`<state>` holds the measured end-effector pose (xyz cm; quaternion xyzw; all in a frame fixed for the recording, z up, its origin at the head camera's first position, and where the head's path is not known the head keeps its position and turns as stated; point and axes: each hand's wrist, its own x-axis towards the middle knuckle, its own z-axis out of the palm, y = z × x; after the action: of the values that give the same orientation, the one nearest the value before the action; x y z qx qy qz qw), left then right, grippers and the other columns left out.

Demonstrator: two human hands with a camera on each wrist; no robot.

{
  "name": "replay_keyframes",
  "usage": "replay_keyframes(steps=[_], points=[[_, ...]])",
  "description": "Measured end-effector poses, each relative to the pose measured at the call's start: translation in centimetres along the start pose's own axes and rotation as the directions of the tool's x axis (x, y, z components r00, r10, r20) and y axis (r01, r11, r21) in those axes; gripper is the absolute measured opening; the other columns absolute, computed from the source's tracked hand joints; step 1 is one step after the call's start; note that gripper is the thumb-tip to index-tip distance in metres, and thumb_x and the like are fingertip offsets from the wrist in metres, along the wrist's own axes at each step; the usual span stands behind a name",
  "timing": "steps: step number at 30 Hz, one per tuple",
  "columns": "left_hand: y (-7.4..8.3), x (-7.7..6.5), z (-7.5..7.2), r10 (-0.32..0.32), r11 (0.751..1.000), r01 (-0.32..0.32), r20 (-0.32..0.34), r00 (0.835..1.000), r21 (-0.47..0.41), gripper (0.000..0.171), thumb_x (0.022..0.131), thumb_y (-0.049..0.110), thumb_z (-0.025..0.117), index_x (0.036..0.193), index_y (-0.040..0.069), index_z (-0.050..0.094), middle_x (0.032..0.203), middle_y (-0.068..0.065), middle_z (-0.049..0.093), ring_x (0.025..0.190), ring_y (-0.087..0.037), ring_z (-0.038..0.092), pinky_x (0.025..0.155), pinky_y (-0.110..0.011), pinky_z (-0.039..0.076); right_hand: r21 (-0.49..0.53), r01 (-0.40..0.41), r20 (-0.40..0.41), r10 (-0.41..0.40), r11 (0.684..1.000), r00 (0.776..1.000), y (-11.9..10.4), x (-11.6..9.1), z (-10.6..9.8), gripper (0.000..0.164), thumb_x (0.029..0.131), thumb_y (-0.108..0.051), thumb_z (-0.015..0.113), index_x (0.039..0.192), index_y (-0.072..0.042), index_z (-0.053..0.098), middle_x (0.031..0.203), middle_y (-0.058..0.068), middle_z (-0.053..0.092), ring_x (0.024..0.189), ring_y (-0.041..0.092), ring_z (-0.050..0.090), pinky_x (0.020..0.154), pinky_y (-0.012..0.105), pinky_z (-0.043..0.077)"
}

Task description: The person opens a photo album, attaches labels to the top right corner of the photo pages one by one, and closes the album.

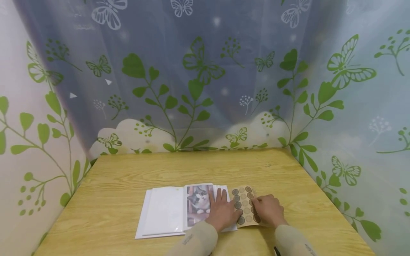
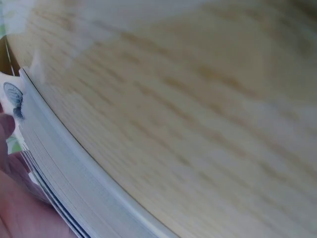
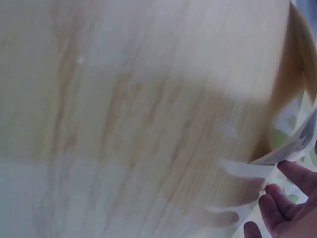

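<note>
An open white photo album (image 1: 164,209) lies on the table, with a picture of a grey and white cat (image 1: 200,201) on its right-hand page. My left hand (image 1: 223,211) rests on that page with its fingers spread, and its thumb reaches onto a brown sheet of round stickers (image 1: 244,202). That sheet lies against the album's right side, dark and pale rounds in columns. On its right edge, my right hand (image 1: 270,210) pinches the sheet. In the right wrist view the sheet (image 3: 292,146) curves up off the table above my fingers (image 3: 297,173).
The wood-grain table (image 1: 105,199) carries the album and sheet near its front. A patterned curtain (image 1: 205,106) with butterflies and leaves encloses the back and both sides. Beside my right sleeve, a small dark object (image 1: 277,251) shows at the bottom edge.
</note>
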<state>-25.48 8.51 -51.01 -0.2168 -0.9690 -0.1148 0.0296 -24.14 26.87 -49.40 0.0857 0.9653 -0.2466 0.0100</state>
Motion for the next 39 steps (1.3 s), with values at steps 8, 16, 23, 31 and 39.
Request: replay_keyframes(steps=[8, 16, 23, 31, 39], points=[[0.2, 0.1, -0.4, 0.015, 0.996, -0.010, 0.053, 0.998, -0.090, 0.052, 0.105, 0.045, 0.031, 0.143, 0.020, 0.055, 0.155, -0.022, 0.035, 0.147, -0.039, 0.022, 0.114, -0.068, 0.008, 0.326, -0.021, 0.069, -0.002, 0.945, 0.998, -0.9, -0.1, -0.1, 0.046, 0.105, -0.040, 0.044, 0.123, -0.002, 0.065, 0.100, 0.008, 0.068, 0.095, 0.026, 0.062, 0.093, 0.055, 0.046], [0.2, 0.2, -1.5, 0.029, 0.960, -0.015, 0.047, 0.998, -0.278, 0.054, 0.106, 0.040, 0.029, 0.150, 0.014, 0.044, 0.151, -0.020, 0.041, 0.145, -0.040, 0.026, 0.113, -0.068, 0.011, 0.585, -0.061, 0.090, 0.010, 0.808, 0.996, -2.2, 0.0, -0.7, 0.060, 0.105, -0.039, 0.046, 0.142, 0.008, 0.045, 0.121, 0.020, 0.061, 0.109, 0.030, 0.058, 0.092, 0.044, 0.051], [-0.5, 0.3, -3.8, -0.002, 0.775, 0.040, 0.060, 0.998, -0.631, 0.057, 0.102, 0.023, 0.035, 0.155, 0.003, 0.029, 0.150, -0.014, 0.045, 0.138, -0.033, 0.042, 0.114, -0.052, 0.029, 0.639, -0.056, 0.057, 0.026, 0.767, 0.998, -3.3, 0.2, -1.3, 0.065, 0.104, -0.041, 0.048, 0.147, 0.007, 0.037, 0.142, 0.031, 0.046, 0.128, 0.044, 0.049, 0.106, 0.055, 0.040], [-2.0, -0.5, -5.1, 0.023, 0.677, 0.033, 0.065, 0.998, -0.735, 0.058, 0.102, 0.023, 0.047, 0.155, 0.006, 0.030, 0.142, -0.016, 0.054, 0.117, -0.023, 0.058, 0.103, -0.043, 0.045, 0.656, -0.063, -0.003, 0.085, 0.752, 0.996, -3.5, 0.3, -1.2, 0.064, 0.099, -0.036, 0.061, 0.145, 0.005, 0.042, 0.130, 0.029, 0.056, 0.111, 0.034, 0.060, 0.096, 0.045, 0.049], [-3.2, -0.7, -5.0, 0.036, 0.619, 0.005, 0.035, 0.999, -0.786, 0.066, 0.099, 0.017, 0.056, 0.156, 0.004, 0.025, 0.109, -0.009, 0.066, 0.086, -0.011, 0.061, 0.075, -0.030, 0.054, 0.660, -0.070, -0.012, 0.104, 0.748, 0.994, -3.5, 0.6, -1.0, 0.057, 0.096, -0.021, 0.064, 0.144, 0.004, 0.044, 0.122, 0.023, 0.056, 0.098, 0.025, 0.059, 0.079, 0.030, 0.049]])
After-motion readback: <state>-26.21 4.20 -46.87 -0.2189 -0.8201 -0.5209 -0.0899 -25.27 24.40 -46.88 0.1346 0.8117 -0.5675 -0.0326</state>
